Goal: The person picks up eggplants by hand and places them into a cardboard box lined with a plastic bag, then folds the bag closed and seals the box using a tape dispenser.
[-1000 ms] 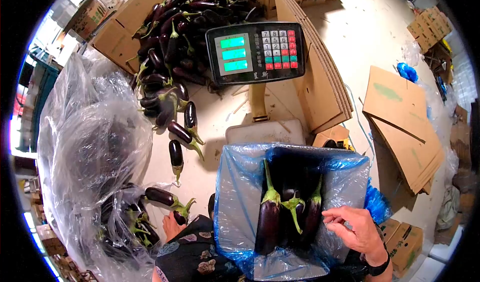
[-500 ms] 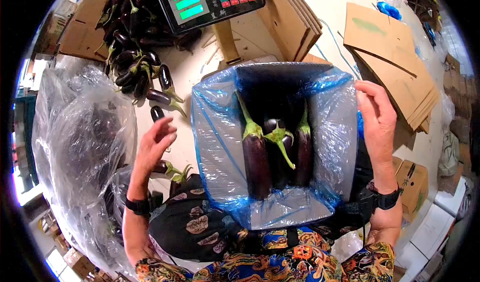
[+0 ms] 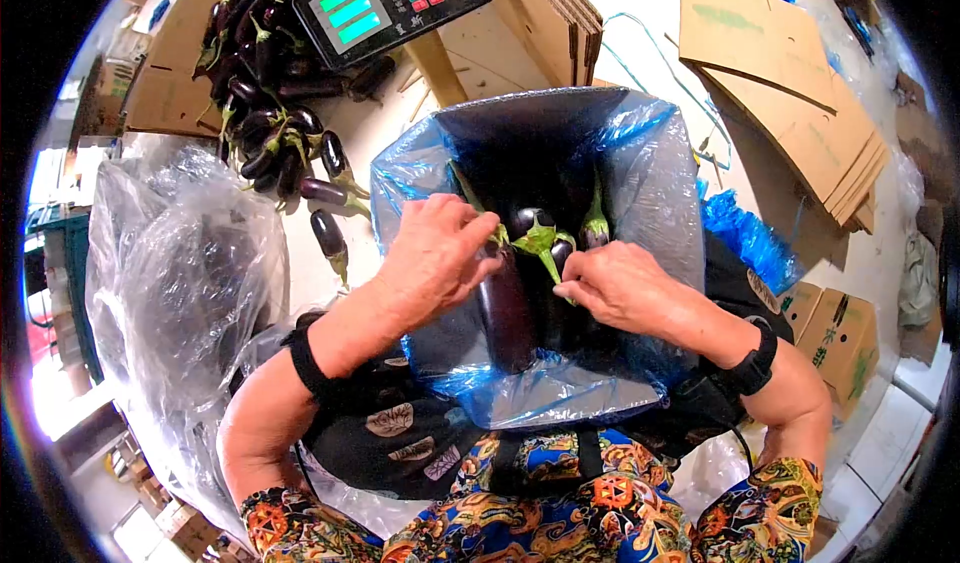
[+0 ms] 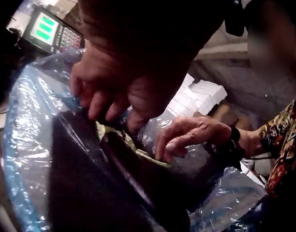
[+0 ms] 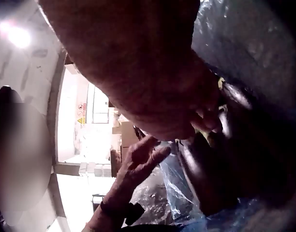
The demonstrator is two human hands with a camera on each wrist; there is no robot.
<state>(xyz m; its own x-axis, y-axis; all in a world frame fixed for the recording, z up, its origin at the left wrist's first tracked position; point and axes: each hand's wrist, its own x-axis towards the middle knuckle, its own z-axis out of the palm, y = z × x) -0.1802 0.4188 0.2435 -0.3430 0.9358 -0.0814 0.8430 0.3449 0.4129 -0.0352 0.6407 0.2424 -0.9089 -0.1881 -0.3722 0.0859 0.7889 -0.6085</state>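
An open box lined with blue plastic film (image 3: 655,163) sits in front of the person, with several dark eggplants inside. My left hand (image 3: 435,258) reaches over the left rim, its curled fingers gripping the stem end of the left eggplant (image 3: 508,313). In the left wrist view, those fingers come down around a pale green cap (image 4: 102,130). From the other side comes my right hand (image 3: 625,288), pinching the green stem (image 3: 548,261) of the middle eggplant (image 3: 525,221). Another eggplant (image 3: 595,231) lies at the right, partly behind the right hand.
A scale display (image 3: 390,8) stands beyond the box. Behind it at the left is an eggplant heap (image 3: 265,83), with loose eggplants (image 3: 328,235) trailing toward the box. Clear plastic sheeting (image 3: 190,253) lies at the left; flattened cardboard (image 3: 780,83) and blue film (image 3: 745,233) are at the right.
The left hand came up from low at the left and moved right into the box. My right hand left the right rim and moved inward to the middle eggplant's stem. The head view has tilted down.
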